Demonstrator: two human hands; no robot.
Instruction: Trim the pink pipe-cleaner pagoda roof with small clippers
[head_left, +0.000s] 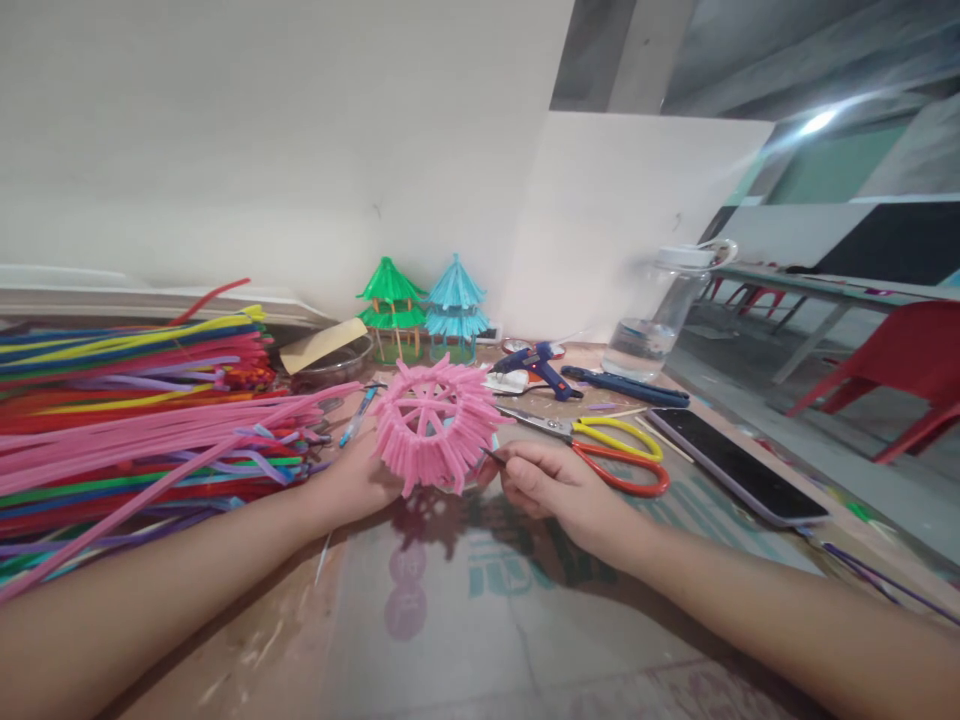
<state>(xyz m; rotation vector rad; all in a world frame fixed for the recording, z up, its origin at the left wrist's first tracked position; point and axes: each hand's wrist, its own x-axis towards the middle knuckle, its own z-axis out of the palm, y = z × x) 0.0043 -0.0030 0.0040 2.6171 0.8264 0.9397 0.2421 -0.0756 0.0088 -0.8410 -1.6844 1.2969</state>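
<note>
Pink wheel (435, 425) of pipe cleaners at table centre: ring of short fuzzy loops around spokes, tilted, open face toward camera. Held up off the glossy table (525, 620), reflection visible beneath.

Left hand (360, 480) at wheel's 8 o'clock, fingers curled behind the rim, gripping it; fingertips hidden by the loops.

Right hand (555, 485) at wheel's 4 o'clock, fingers pressed together, thumb and forefinger pinching a thin dark stick (493, 456) whose tip touches the wheel's edge. What the stick is: cannot tell.

Surroundings, taken from the wheel:
- 9 o'clock: big pile of loose pipe cleaners (127, 420), many colours, pink strands on top reaching toward left hand.
- 12 o'clock: 2 small pagoda models against the wall, green (390, 305) and blue (456, 305), side by side, upright.
- 1 o'clock: blue glue gun (540, 365), lying down.
- 3 o'clock: scissors (600, 445), yellow and red handles, just beyond right hand.
- 2 o'clock: clear water bottle (660, 315), upright, partly filled.
- Phone (739, 465), screen dark, flat near table's right edge.
- 11 o'clock: glass bowl (330, 365) with a tan card resting on it.
</note>
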